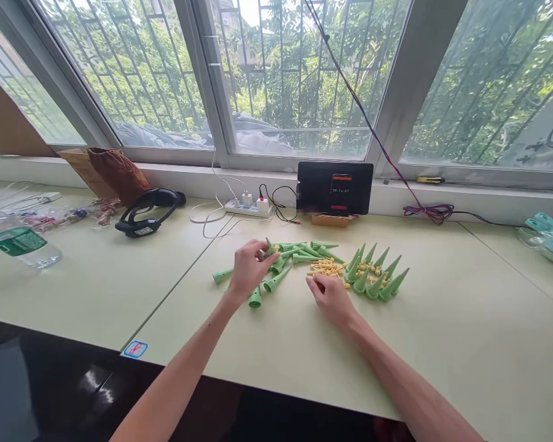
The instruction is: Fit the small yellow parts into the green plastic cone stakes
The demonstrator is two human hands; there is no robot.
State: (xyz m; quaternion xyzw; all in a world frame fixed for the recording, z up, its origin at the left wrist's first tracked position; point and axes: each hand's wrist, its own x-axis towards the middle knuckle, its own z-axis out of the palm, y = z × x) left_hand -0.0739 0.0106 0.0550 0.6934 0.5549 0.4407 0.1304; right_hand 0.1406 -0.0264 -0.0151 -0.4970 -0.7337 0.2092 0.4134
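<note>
My left hand is closed on a green cone-shaped plastic spike, its fingertips at the edge of a loose pile of such spikes. A bit of yellow shows by those fingertips. My right hand rests low over the table, fingers curled in; whatever they may hold is hidden. Just beyond it lies a heap of small yellow plastic pieces. To its right, several green spikes stand point up in a cluster, with yellow pieces among them.
A tablet showing a timer leans at the back, near a power strip with cables. Leftward are a black headset, a brown pouch and a water bottle. Bundled wires and turquoise items lie right.
</note>
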